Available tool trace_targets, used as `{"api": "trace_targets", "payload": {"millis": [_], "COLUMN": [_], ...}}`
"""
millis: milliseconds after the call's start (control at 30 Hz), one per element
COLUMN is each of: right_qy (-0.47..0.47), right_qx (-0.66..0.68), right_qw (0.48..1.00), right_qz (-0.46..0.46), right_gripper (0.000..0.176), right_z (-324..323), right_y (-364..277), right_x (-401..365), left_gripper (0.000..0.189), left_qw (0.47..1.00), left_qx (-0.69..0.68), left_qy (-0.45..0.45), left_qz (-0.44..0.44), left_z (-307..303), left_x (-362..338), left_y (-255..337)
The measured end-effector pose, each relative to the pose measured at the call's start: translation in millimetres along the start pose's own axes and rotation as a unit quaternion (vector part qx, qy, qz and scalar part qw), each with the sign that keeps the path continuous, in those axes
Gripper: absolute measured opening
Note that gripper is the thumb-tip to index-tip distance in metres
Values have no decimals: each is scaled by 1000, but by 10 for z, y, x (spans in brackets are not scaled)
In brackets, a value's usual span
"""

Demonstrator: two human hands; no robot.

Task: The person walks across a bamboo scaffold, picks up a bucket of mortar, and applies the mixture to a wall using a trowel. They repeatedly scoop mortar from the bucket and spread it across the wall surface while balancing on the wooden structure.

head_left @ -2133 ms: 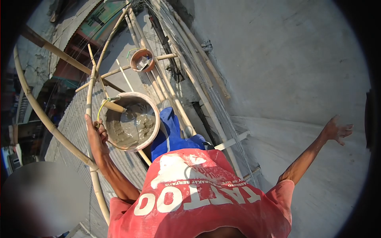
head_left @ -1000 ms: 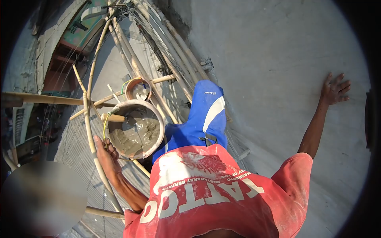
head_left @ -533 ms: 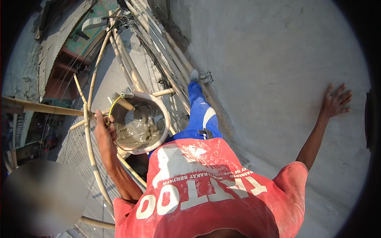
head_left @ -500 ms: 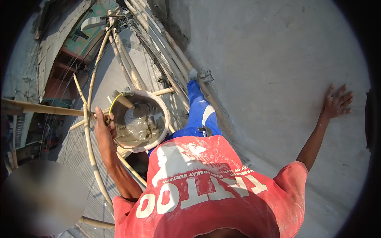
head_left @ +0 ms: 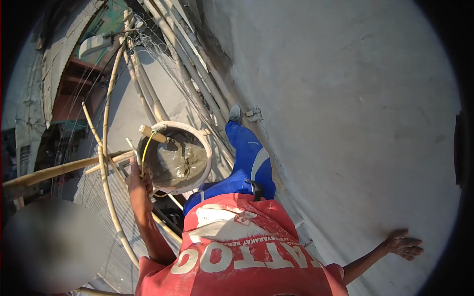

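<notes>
My left hand is closed round the yellow-wrapped wire handle of a bucket. Wet grey mortar lies inside the bucket. A trowel with a wooden grip rests in it, its blade apparently sunk in the mortar. Over to the right, my right hand lies against a smooth grey plastered wall, its fingers spread and holding nothing.
Bamboo poles form scaffolding left of me, and one pole runs close to my left hand. My shoe stands by long poles along the wall. Wires, a street lamp and a corrugated roof lie below.
My right hand has slid along the wall towards the bottom of the view. The bucket, still in my left hand, appears slightly lower, and the whole view has shifted a little.
</notes>
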State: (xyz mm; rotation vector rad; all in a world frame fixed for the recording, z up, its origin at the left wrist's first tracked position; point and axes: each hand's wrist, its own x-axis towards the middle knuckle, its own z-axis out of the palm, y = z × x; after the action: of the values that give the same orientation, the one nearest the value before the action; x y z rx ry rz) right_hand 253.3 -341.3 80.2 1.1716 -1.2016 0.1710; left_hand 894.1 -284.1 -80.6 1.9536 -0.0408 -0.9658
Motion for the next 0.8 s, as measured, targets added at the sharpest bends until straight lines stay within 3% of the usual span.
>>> {"api": "trace_targets", "payload": {"millis": [100,167,267,367,500,567,633,667,733,767,800], "right_qy": [-10,-10,0,28,80,134,196,203,164,178,91], "right_qx": [-6,-41,-63,-42,49,156,321,326,471,477,447], "right_qw": [1000,998,997,998,996,979,925,922,866,860,889], "right_qz": [-17,-37,-46,-34,9,17,-46,-44,-44,-42,-45], "right_gripper": [63,61,59,57,55,54,50,50,52,52,52], "right_z": [-15,-36,-88,-115,16,119,180,239,301,361,377], "right_y": [37,100,-21,-395,-1215,-1974,-2820,-3172,-3642,-3767,-3761], "right_x": [-21,-37,79,299,712,953,1239,1325,1391,1371,1307], "left_gripper": [53,53,53,54,54,54,55,55,56,56,56], "left_qw": [999,999,999,997,992,990,989,988,987,989,988], "left_qx": [12,4,24,45,84,95,93,90,104,93,108], "left_qy": [-8,-39,-41,-69,-94,-102,-108,-115,-114,-103,-100], "left_qz": [-43,-4,-15,5,7,37,40,47,48,52,47], "left_z": [330,508,765,1073,1389,1618,1782,1879,1990,2072,2133], "left_x": [233,371,640,844,1103,1234,1321,1386,1505,1593,1622], "left_y": [171,248,425,586,644,739,830,899,953,1050,1118]}}
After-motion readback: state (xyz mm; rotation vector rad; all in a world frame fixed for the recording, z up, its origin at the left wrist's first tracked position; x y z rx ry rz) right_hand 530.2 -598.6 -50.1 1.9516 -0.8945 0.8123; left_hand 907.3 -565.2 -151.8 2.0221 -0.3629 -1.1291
